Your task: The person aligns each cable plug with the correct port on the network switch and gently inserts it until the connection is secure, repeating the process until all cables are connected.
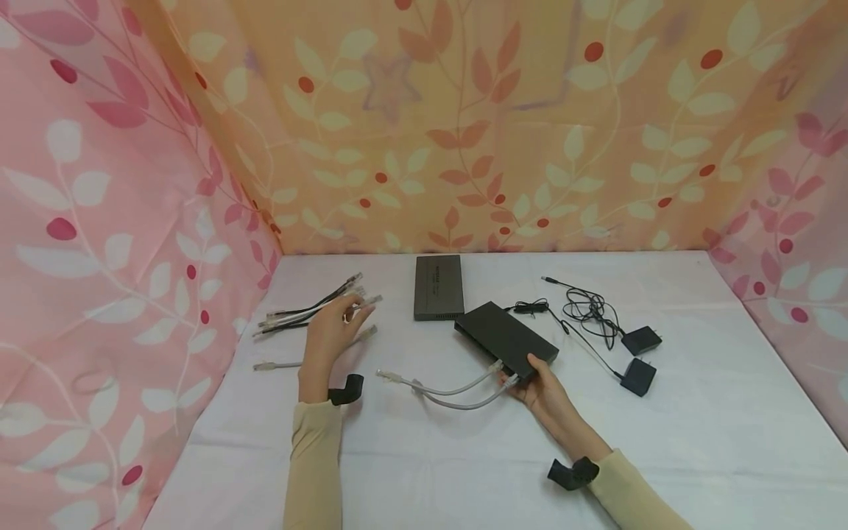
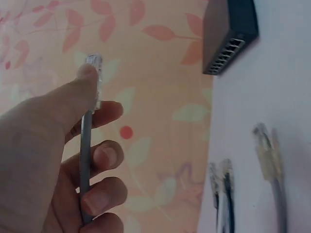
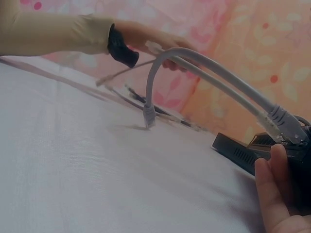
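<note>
My left hand point(image 1: 330, 329) pinches a grey Ethernet cable point(image 2: 85, 145) just behind its clear plug, thumb on top, above the loose cables on the left. In the left wrist view the cable runs down along the curled fingers. My right hand point(image 1: 548, 396) grips a black network switch point(image 1: 505, 337) by its near right corner, thumb on top and fingers beneath, the switch tilted. Two grey Ethernet cables point(image 1: 464, 405) are plugged into its near side. Their free ends point left, and in the right wrist view the cables arch out from the ports.
A second network switch point(image 1: 439, 287) lies at the back middle. Several black and grey Ethernet cables point(image 1: 285, 318) lie at left, with a grey one point(image 1: 281, 365) nearer. Two black power adapters point(image 1: 641, 340) with tangled cords point(image 1: 589, 308) lie right. Patterned cloth walls enclose the white table point(image 1: 424, 471).
</note>
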Demonstrator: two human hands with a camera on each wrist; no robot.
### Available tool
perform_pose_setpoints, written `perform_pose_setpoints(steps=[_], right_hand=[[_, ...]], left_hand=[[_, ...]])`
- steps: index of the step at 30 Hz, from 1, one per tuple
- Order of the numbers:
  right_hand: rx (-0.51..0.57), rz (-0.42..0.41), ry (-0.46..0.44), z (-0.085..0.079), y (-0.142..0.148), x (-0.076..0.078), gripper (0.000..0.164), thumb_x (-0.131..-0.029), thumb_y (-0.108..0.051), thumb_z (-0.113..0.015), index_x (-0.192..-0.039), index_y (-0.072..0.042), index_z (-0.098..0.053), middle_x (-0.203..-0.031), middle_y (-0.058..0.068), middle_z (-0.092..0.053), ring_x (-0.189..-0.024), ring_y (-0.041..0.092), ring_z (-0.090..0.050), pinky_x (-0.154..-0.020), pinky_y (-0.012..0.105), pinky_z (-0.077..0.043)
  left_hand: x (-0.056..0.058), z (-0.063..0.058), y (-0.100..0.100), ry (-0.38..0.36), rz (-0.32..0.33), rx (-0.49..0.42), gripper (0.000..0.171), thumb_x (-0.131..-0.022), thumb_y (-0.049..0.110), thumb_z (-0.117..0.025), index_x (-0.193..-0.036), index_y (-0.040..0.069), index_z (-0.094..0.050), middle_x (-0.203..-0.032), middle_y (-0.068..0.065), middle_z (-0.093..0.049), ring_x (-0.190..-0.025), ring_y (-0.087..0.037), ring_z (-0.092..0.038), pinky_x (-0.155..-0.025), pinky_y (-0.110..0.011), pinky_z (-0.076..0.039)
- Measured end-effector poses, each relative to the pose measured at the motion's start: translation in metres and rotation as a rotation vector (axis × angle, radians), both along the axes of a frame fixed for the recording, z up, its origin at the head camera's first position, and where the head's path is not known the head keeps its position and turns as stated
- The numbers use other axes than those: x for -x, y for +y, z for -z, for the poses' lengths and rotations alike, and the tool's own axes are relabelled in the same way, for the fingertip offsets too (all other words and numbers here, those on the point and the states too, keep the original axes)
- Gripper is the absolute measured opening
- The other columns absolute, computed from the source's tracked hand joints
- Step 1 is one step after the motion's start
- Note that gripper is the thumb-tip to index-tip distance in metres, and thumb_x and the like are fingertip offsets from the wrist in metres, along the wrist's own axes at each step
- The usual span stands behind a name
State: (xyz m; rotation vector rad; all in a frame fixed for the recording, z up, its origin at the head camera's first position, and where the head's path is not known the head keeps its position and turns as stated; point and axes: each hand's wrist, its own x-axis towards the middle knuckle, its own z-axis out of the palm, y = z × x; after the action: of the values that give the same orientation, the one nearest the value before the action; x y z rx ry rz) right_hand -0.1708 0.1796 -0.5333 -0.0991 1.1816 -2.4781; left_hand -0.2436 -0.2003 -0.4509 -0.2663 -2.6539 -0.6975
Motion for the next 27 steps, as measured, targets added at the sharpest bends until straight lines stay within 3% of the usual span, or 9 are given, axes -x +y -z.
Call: perform_pose_setpoints(steps=[8,13,17,21,27], right_hand=[[-0.001,0.002,0.015,0.001,0.0,0.001,0.034,-0.104,-0.03,-0.025,-0.133,-0.014,-0.019,-0.116,0.002,-0.054,-0.094,0.017,-0.063,-0.086,0.034,-0.049],[-0.009,-0.001,0.026,0.001,0.0,0.001,0.034,-0.104,-0.029,-0.025,-0.134,-0.014,-0.018,-0.117,0.001,-0.054,-0.094,0.017,-0.062,-0.086,0.034,-0.049],[-0.009,-0.002,0.025,0.001,0.001,0.002,0.035,-0.104,-0.03,-0.025,-0.134,-0.014,-0.018,-0.117,0.002,-0.053,-0.094,0.017,-0.062,-0.087,0.034,-0.049],[0.003,-0.003,0.013,0.001,0.0,0.002,0.035,-0.104,-0.03,-0.025,-0.134,-0.014,-0.016,-0.118,0.003,-0.052,-0.094,0.018,-0.062,-0.087,0.034,-0.049],[0.002,-0.002,0.016,0.002,0.0,0.001,0.036,-0.104,-0.03,-0.026,-0.134,-0.015,-0.015,-0.119,0.003,-0.051,-0.095,0.017,-0.062,-0.087,0.034,-0.049]], left_hand=[[-0.013,-0.025,0.014,-0.012,-0.018,0.001,0.031,-0.085,0.056,-0.056,-0.083,0.026,-0.062,-0.06,0.004,-0.046,-0.053,-0.014,-0.04,-0.048,-0.029,-0.03],[-0.021,-0.036,0.028,-0.047,-0.027,-0.007,0.037,-0.085,0.061,-0.053,-0.087,0.026,-0.065,-0.054,0.005,-0.042,-0.049,-0.013,-0.037,-0.045,-0.028,-0.028],[-0.024,-0.038,0.041,-0.07,0.02,-0.04,0.046,-0.085,0.066,-0.045,-0.1,0.028,-0.066,-0.046,0.006,-0.031,-0.043,-0.011,-0.025,-0.04,-0.026,-0.02],[-0.026,-0.039,0.055,-0.079,0.087,-0.058,0.041,-0.088,0.061,-0.046,-0.108,0.03,-0.064,-0.043,0.007,-0.026,-0.04,-0.01,-0.019,-0.038,-0.024,-0.016],[-0.032,-0.042,0.076,0.002,0.16,0.017,0.023,-0.092,0.047,-0.052,-0.095,0.028,-0.065,-0.049,0.009,-0.04,-0.041,-0.008,-0.028,-0.04,-0.024,-0.022]])
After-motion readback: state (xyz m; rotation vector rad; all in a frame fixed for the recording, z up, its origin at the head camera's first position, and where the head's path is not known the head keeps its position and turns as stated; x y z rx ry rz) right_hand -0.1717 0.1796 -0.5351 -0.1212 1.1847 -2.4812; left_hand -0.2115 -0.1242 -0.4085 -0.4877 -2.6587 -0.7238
